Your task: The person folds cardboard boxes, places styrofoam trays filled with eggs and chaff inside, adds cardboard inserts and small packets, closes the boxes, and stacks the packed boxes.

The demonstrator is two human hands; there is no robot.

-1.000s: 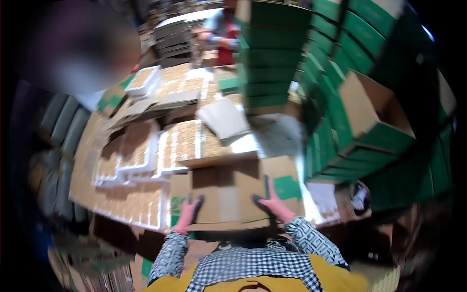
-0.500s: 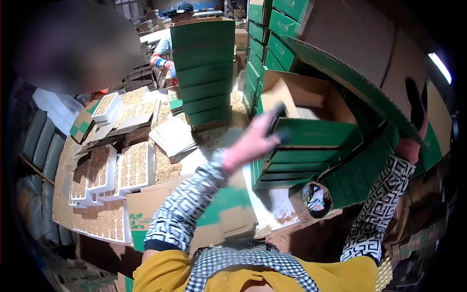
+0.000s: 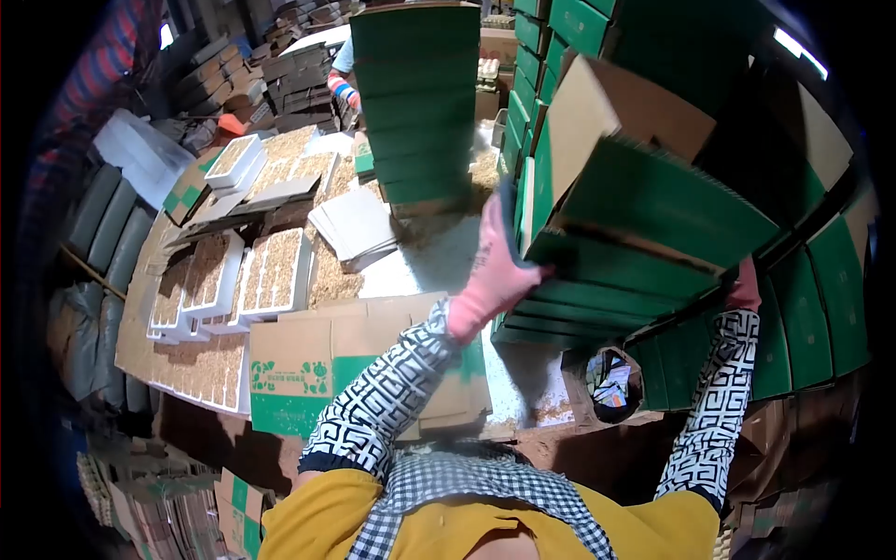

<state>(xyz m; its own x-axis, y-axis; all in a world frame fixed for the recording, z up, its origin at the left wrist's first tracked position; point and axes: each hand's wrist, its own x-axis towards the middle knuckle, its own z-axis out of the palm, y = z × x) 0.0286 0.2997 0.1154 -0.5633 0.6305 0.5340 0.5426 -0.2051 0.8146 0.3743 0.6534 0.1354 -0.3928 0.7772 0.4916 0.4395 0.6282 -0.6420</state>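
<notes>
A stack of green cardboard boxes (image 3: 607,301) stands in front of me, slightly right of centre. Its top box (image 3: 667,201) sits tilted, with brown cardboard walls rising at the back. My left hand (image 3: 495,275), in a pink glove with dark fingertips, is at the stack's left side, fingers stretched upward and thumb apart by the box edge. My right hand (image 3: 744,287), also in a pink glove, is at the stack's right side, low down. The boxes and shadow hide its fingers.
A tall green box stack (image 3: 415,112) stands ahead, with a co-worker's striped sleeve (image 3: 343,89) beside it. White trays of grainy material (image 3: 275,271) lie left. Flattened cartons (image 3: 308,364) lie near me; a round bin (image 3: 611,383) is below the stack. More green boxes (image 3: 821,308) line the right.
My right hand has come down and inward from the raised carton at the upper right to the stack's side. My left hand has moved to the stack's left edge. The top box now looks tilted.
</notes>
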